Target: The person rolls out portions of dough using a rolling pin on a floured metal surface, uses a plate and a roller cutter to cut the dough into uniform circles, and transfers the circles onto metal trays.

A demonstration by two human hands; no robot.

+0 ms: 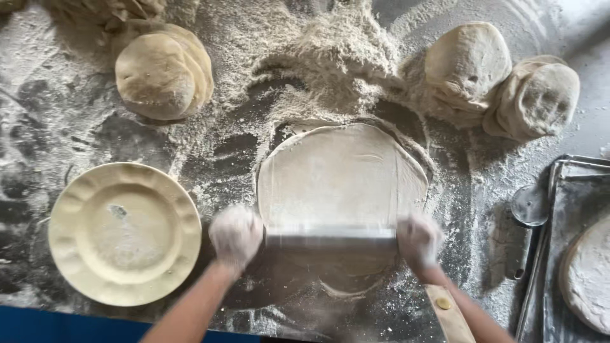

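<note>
A: Two hands on the rolling pin. Left hand wraps one end, right hand the other; fingers closed around it, floured and blurred by motion.

B: Dough?

A: One flat round dough sheet on the bench, lying just beyond the fingers, its near edge under the pin.

B: Doing it well?

A: My read: even pressure from both hands, pin square to the body, turn the sheet between passes so it stays round. Loose flour heap sits beyond the sheet for dusting.

B: Count?

A: One pin, one sheet. One scalloped plate left of the left fingers. Three stacks of dough pieces: one far left, two far right. Pieces per stack unclear. One metal tray right of the right fingers holds one rolled round; one wheel cutter beside it.
</note>
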